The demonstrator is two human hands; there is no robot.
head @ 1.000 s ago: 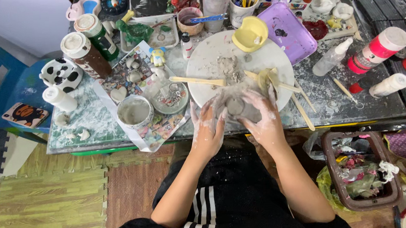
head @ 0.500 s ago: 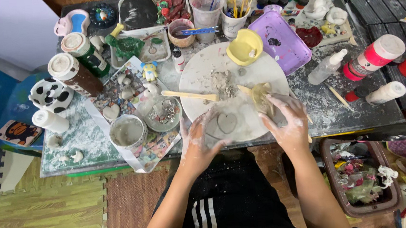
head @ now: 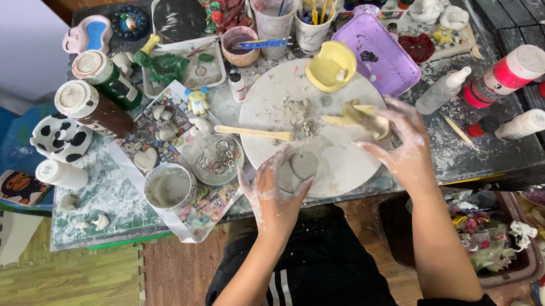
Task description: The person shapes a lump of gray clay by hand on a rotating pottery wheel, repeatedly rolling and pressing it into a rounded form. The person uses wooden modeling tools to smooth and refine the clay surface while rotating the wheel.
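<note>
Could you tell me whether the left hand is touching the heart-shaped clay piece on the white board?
Touching. In the head view the left hand wraps its fingers around the edge of the heart-shaped clay piece on the white board, with no gap between them.

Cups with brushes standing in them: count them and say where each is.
2. A clear cup stands at the back; a white cup sits beside it, behind the round board. Clutter may hide others.

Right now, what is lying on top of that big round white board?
On the round white board lie a heart-shaped clay piece, a wooden stick, grey clay crumbs and a yellow cup. The left hand and right hand cover whatever lies beneath them.
</note>
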